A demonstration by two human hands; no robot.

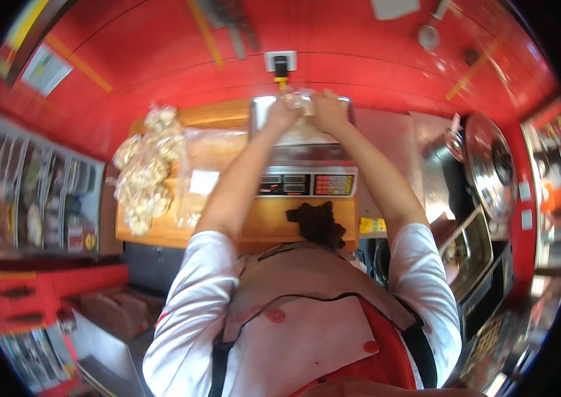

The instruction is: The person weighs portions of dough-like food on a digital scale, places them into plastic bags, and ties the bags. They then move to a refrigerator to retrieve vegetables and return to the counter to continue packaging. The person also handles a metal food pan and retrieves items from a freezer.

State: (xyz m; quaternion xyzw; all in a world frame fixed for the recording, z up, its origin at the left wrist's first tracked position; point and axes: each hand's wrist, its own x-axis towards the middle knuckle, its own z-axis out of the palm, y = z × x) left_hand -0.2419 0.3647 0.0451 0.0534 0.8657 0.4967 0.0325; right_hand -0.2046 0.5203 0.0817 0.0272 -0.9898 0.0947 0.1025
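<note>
Both arms reach forward over a digital weighing scale (310, 155) with a metal pan (262, 110). My left hand (283, 116) grips one side of a clear plastic bag (302, 101). Across from it, my right hand (329, 113) has hold of the bag's other side. Pale contents show through the plastic, though blur and the fingers hide what they are. The bag is over the pan; whether it rests there I cannot tell. A heap of filled clear bags (146, 171) with pale lumpy food lies to the left on the wooden table (255, 218).
A dark crumpled cloth (317, 222) lies before the scale. Flat clear plastic (213, 144) and a white paper (204, 181) are left of it. A large metal lid (489, 166) and a metal tray (468, 248) stand at right. The red wall (161, 44) bears a plugged socket (280, 62).
</note>
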